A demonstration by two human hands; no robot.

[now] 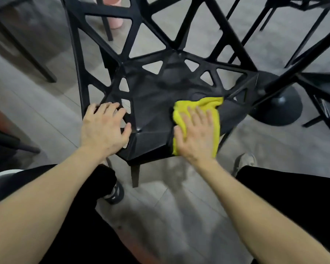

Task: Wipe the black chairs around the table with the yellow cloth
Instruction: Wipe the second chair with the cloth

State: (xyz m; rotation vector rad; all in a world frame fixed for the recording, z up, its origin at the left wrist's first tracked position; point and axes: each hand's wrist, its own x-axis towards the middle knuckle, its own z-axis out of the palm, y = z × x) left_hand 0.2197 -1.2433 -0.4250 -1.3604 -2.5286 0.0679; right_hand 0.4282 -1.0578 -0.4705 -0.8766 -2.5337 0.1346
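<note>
**Yellow cloth pressed flat on the chair seat**

The right hand [195,134] lies on the yellow cloth [208,109] with fingers straight and spread, pressing it against the right side of the black chair [151,103] seat; the left hand [105,126] rests on the seat's left front edge, fingers spread and lightly bent; a round table base [280,105] stands just beyond the chair.

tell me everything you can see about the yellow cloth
The yellow cloth is bright yellow, soft and fleecy-looking, crumpled into a loose pad. It lies on the right front part of the black chair seat, its near edge hanging over the seat's front. The right hand presses it flat with spread fingers.
</note>
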